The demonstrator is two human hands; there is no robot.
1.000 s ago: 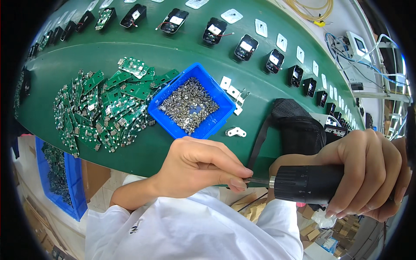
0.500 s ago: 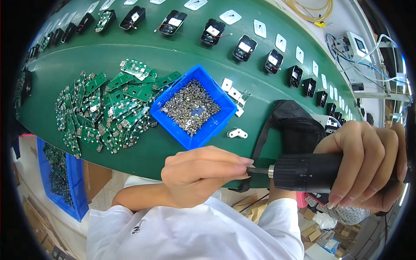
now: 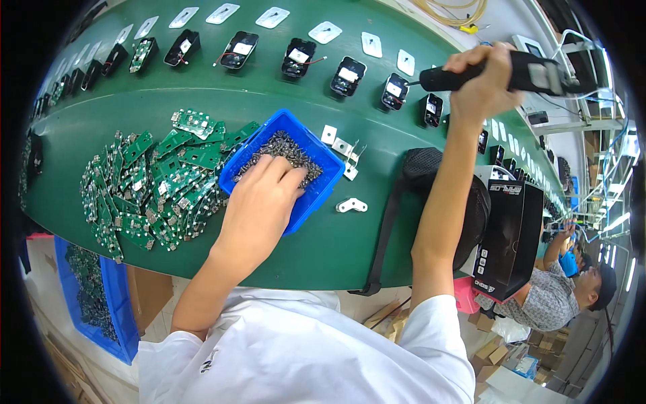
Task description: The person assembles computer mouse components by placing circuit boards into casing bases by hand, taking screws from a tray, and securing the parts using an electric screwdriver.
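Observation:
My left hand (image 3: 259,202) dips into a blue bin (image 3: 321,182) of small metal screws (image 3: 282,145). Its fingers are bunched among the screws, and the tips are partly hidden. Raised over the far right side of the bench, my right hand (image 3: 486,84) is wrapped round a black electric screwdriver (image 3: 447,79). The bit points left, close to the top corner of a black plastic housing (image 3: 395,91) with a white part inside. Whether the bit touches the housing, I cannot tell.
Left of the bin lies a heap of green circuit boards (image 3: 148,182). White brackets (image 3: 342,147) and a black mesh bag (image 3: 422,165) lie to its right, beside a black box (image 3: 509,236). Housings and white covers (image 3: 325,32) line the far side. Another person (image 3: 548,296) is at right.
My left hand has left the screwdriver bit and gone into the screw bin. My right hand has carried the screwdriver up and away to the row of housings.

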